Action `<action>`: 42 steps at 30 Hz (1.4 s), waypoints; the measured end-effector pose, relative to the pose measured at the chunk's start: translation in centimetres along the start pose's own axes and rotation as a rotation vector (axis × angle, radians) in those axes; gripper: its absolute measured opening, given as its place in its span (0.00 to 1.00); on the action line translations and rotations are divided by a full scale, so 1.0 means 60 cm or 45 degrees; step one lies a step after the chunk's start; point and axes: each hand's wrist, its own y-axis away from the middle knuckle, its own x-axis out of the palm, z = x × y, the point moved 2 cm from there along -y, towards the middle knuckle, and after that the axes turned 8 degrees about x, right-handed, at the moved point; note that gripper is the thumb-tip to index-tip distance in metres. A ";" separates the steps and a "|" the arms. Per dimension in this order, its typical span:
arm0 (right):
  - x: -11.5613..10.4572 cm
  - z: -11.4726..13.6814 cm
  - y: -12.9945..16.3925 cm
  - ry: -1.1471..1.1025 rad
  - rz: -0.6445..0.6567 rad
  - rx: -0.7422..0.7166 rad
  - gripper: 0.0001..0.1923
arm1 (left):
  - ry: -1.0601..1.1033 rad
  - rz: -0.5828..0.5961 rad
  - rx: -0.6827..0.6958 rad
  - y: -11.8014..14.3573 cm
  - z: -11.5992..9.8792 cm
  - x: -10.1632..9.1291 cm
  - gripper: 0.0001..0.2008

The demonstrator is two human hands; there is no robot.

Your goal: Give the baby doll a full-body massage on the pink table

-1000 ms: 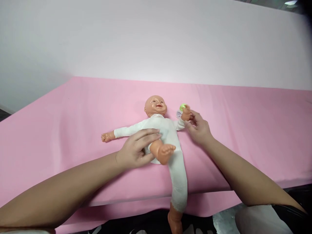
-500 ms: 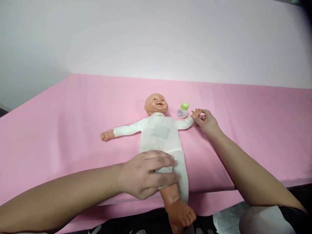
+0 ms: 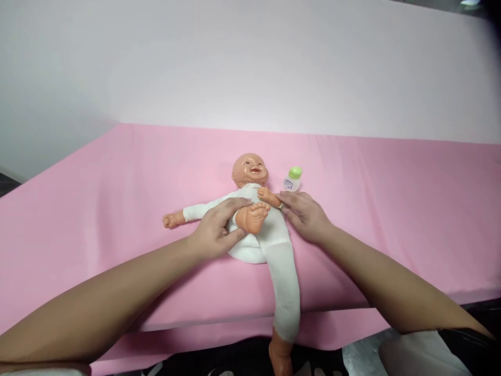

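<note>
A baby doll (image 3: 279, 240) with a white cloth body lies on its back, head away from me. My left hand (image 3: 219, 227) is wrapped round one of its legs by the ankle, the bare foot (image 3: 253, 216) folded up over the doll's belly. With thumb and fingers, my right hand (image 3: 305, 215) grips the doll's arm at the wrist; that doll hand (image 3: 269, 196) lies bent across its chest. The other doll arm (image 3: 174, 218) stretches out to the left. Its other leg hangs over the front edge.
A small white bottle with a green cap (image 3: 293, 179) stands just beyond my right hand. Pink cloth (image 3: 129, 177) covers the table, its front edge dropping near me. A pale wall (image 3: 250, 68) rises behind.
My left hand has pushed the doll's leg up from the front edge onto its belly. My right hand has brought the doll's arm inward from outstretched to across the chest.
</note>
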 end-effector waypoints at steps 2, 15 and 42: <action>-0.002 -0.001 -0.001 0.002 0.000 0.019 0.21 | -0.057 -0.005 0.060 0.002 -0.004 0.001 0.27; -0.029 -0.122 -0.008 -1.038 -0.212 0.827 0.33 | -0.007 0.260 0.717 0.011 -0.121 0.021 0.19; -0.012 0.024 0.004 0.137 -0.009 -0.033 0.20 | -0.145 0.027 0.403 -0.001 -0.021 0.002 0.25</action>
